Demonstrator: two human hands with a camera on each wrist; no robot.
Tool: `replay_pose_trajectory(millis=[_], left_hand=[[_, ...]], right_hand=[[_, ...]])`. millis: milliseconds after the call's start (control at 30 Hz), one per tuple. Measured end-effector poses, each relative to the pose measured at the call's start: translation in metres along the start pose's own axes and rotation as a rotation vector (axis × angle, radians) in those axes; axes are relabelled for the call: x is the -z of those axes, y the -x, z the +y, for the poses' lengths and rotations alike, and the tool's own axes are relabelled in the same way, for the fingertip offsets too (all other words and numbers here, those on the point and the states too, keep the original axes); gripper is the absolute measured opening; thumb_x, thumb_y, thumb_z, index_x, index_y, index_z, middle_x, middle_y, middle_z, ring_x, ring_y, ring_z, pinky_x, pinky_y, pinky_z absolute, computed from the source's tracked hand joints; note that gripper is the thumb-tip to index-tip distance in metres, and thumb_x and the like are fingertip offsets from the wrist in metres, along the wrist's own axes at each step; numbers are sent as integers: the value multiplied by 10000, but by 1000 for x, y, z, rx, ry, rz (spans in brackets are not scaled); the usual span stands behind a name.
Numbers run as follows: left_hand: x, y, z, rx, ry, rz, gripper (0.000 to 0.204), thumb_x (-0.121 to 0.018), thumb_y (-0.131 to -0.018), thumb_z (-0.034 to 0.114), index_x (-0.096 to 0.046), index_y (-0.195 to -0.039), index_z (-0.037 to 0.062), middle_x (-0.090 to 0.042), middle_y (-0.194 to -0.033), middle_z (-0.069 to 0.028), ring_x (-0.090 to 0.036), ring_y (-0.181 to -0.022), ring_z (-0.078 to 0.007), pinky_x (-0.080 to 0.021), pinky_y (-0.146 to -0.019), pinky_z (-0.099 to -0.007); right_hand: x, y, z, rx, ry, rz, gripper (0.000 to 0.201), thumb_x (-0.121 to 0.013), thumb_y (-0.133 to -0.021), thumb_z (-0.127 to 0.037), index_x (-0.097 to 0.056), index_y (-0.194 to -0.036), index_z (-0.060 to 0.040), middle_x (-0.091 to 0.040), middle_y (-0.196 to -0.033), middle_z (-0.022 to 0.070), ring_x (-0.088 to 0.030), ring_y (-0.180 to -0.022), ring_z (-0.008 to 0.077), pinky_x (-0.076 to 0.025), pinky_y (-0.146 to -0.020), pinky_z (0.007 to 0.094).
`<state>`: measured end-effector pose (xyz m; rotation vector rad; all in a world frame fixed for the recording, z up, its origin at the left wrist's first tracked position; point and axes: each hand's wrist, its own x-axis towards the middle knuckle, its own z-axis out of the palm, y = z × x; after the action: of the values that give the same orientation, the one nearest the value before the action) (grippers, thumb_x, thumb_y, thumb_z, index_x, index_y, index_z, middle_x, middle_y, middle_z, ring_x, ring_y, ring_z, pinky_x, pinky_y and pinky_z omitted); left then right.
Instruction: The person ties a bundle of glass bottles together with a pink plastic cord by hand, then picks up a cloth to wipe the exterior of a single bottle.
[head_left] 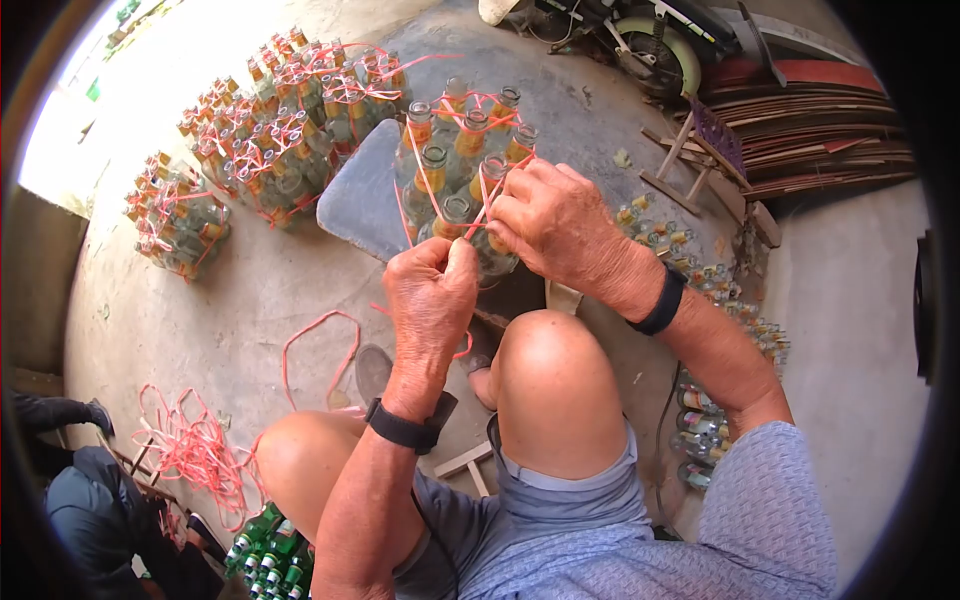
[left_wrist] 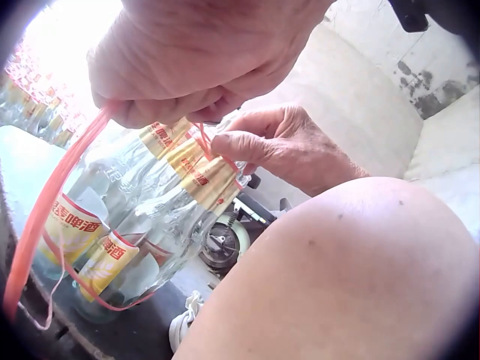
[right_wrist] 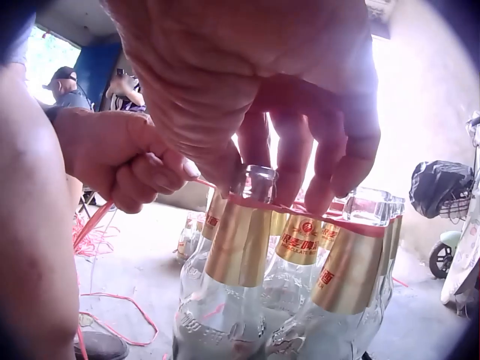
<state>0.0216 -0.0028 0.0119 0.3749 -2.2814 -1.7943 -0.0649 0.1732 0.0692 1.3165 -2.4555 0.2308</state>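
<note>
A bundle of clear glass bottles (head_left: 470,143) with gold neck labels stands on a grey-blue stool (head_left: 352,195) before my knees. Pink plastic twine (head_left: 430,178) runs around and between their necks. My left hand (head_left: 432,285) is curled at the bundle's near edge and grips the twine, whose loose strands (left_wrist: 56,199) hang below the fist in the left wrist view. At the near right bottles, my right hand (head_left: 565,225) pinches the twine beside a neck. The right wrist view shows its fingers (right_wrist: 292,142) reaching down behind a bottle mouth (right_wrist: 259,178), with twine stretched across toward the left hand.
More tied bottle bundles (head_left: 270,150) stand at the far left. A heap of pink twine (head_left: 200,450) lies on the floor near green bottles (head_left: 270,555) and a seated person (head_left: 95,520). Loose bottles (head_left: 710,290) line the right, below stacked boards (head_left: 810,125) and a motorbike (head_left: 655,50).
</note>
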Motion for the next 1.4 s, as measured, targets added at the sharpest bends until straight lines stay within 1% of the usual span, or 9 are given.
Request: replay_pose_trajectory(millis=[300,400,567,667,767,900,1000,1033,1400], left_hand=[[1,2,6,-4,-8,-7,308,-691,-988,133,-687,-743,-53,-556,-617,45,-478,-618,-37,-398,-531,-299],[2,3,10,2,-18,-20,311,-691,-989,135,-687,-742,-53,-550,-608,42,-477,-613,-36,-397,-529,-300],[1,2,6,-40,-33,-20,316,-691,-992,135,-687,-740,-55,-544,-600,39,-472,-608,-33,-394,-522,-301],[-4,6,16,-24,-1,-3,298,-686,-951,137,-667,-734,-67,-561,-549,-130,-544,-536,-90,-463,-522,-362],[-11,10,17,-31,38,-40,327,-683,-999,138,-673,-730,-48,-521,-582,28,-452,-593,-38,-388,-507,-316],[-24,14,15,-62,-9,-96,332,-672,-1008,143,-690,-736,-47,-554,-572,12,-474,-580,-43,-397,-496,-313],[-38,16,13,-83,-21,-75,341,-697,-986,178,-658,-723,-35,-594,-613,-222,-604,-500,-341,-490,-549,-437],[-41,16,13,-94,2,-80,348,-695,-989,186,-641,-715,-22,-604,-630,-230,-617,-545,-409,-494,-556,-457],[-41,13,37,-274,-220,-126,267,-679,-972,159,-635,-752,15,-632,-652,-248,-672,-654,-473,-522,-602,-552]], right_hand=[[0,9,-17,-129,-2,29,164,-783,-922,-238,-726,-1000,-105,-643,-965,67,-678,-957,285,-575,-768,412],[-2,12,-22,-281,-153,-133,166,-770,-930,-194,-720,-1036,-77,-631,-964,96,-697,-877,312,-591,-716,427],[-15,13,-9,-158,-308,-32,151,-732,-922,-97,-645,-1028,-32,-645,-1013,146,-727,-829,388,-610,-681,471],[-9,13,-3,-113,-327,-71,141,-716,-917,-73,-632,-1020,-25,-639,-1027,150,-722,-836,395,-611,-689,467],[-4,14,7,-43,-326,-98,143,-701,-909,-61,-620,-1021,-26,-627,-1023,154,-714,-829,400,-613,-693,461],[2,22,27,83,-249,-168,122,-659,-899,-43,-599,-1005,-38,-614,-1018,134,-718,-862,363,-624,-722,437],[4,28,42,163,-231,-178,100,-645,-893,-39,-587,-974,-40,-610,-1014,119,-722,-890,340,-626,-734,426],[4,29,46,184,-234,-179,94,-641,-890,-39,-582,-963,-40,-609,-1013,114,-722,-899,334,-627,-737,422],[2,39,57,151,-338,-119,70,-622,-896,-30,-592,-959,-39,-601,-999,115,-698,-889,353,-606,-762,446]])
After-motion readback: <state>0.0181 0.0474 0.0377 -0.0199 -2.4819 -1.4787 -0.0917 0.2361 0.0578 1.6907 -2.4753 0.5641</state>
